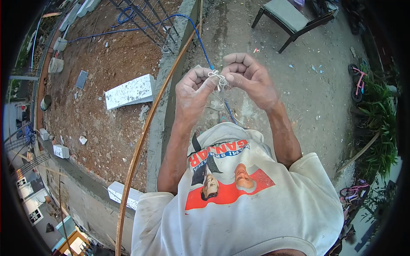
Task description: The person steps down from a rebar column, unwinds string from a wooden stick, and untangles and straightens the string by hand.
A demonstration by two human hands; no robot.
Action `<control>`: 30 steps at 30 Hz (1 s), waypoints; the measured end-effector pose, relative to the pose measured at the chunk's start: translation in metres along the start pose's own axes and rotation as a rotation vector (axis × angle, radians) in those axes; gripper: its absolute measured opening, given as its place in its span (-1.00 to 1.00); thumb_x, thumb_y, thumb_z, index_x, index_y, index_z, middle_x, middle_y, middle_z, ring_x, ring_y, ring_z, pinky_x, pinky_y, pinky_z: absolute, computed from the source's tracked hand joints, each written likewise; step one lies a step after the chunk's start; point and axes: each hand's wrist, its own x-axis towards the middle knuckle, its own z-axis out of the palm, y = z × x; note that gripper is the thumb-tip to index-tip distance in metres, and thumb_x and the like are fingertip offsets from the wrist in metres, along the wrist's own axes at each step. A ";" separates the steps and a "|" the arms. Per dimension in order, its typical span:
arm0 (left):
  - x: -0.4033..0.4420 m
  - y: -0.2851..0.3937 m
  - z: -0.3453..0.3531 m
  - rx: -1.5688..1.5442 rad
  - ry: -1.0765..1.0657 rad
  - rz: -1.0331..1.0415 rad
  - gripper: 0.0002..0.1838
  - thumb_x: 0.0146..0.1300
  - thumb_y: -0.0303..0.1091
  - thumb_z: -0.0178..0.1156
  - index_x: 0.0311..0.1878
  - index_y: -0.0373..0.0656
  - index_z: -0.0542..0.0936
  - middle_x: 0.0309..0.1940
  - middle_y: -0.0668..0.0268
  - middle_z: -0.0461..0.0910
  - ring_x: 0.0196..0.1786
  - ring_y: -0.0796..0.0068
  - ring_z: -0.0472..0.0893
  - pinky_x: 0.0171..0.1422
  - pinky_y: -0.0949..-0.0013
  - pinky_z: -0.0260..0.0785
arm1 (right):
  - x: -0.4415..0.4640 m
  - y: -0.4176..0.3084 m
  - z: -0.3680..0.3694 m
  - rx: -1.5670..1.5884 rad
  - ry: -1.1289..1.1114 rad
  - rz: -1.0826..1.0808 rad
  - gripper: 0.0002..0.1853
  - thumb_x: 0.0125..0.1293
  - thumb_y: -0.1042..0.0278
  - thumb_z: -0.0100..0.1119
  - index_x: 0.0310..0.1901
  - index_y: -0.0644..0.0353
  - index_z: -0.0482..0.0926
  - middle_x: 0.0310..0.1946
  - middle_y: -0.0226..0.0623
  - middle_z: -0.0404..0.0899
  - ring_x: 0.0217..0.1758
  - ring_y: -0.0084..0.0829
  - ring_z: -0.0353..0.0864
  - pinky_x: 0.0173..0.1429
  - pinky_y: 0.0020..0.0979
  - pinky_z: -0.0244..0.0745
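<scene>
A small tangle of thin whitish string (220,81) is between my two hands, in front of my chest. My left hand (194,91) pinches its one side between thumb and fingertips. On the other side my right hand (252,81) has thumb and index finger pressed together on the string, with the other fingers curled. Loose ends of the string hang below the fingers. Behind the string runs a blue hose (203,47). Both hands look dusty.
A long wooden strip (147,123) runs beside a low concrete wall (160,109). White blocks (130,91) lie on the soil at the left, near a rebar cage (147,21). A chair (286,15) stands at the upper right, with a pink bike (359,81) beyond.
</scene>
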 end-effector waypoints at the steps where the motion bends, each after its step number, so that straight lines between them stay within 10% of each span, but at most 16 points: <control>1: 0.000 0.001 -0.001 -0.005 0.036 0.001 -0.80 0.45 -0.41 0.41 0.00 -0.29 0.65 -0.17 0.29 0.75 -0.11 0.59 0.71 0.02 0.46 0.59 | -0.001 0.003 0.003 -0.093 -0.001 -0.045 -0.56 0.41 0.53 0.40 0.26 0.30 0.49 -0.15 -0.34 0.70 -0.10 -0.64 0.67 -0.06 -0.53 0.62; 13: -0.012 0.002 -0.016 -0.500 -0.050 -0.014 -0.57 0.54 -0.40 0.26 0.37 -0.28 0.43 0.00 0.21 0.63 0.11 0.35 0.72 0.24 0.28 0.59 | 0.002 0.005 -0.003 -0.165 0.069 -0.074 -0.53 0.38 0.57 0.42 0.28 0.36 0.53 -0.13 -0.27 0.77 -0.05 -0.54 0.78 0.05 -0.46 0.72; 22: -0.017 -0.002 -0.014 0.221 -0.002 0.093 -0.68 0.45 -0.32 0.42 0.06 -0.38 0.64 -0.08 0.21 0.77 -0.14 0.51 0.74 -0.08 0.45 0.63 | -0.010 0.008 0.018 -0.274 0.020 -0.094 -0.46 0.38 0.58 0.40 0.35 0.40 0.48 -0.08 -0.19 0.80 -0.07 -0.54 0.78 0.01 -0.47 0.70; 30: -0.021 -0.006 -0.018 0.106 -0.051 -0.018 -0.80 0.48 -0.35 0.31 0.02 -0.28 0.67 -0.09 0.27 0.75 -0.16 0.58 0.69 0.03 0.41 0.60 | -0.015 0.009 0.014 -0.402 0.086 -0.081 -0.49 0.33 0.55 0.43 0.29 0.39 0.53 -0.27 -0.29 0.78 -0.22 -0.60 0.74 -0.09 -0.49 0.67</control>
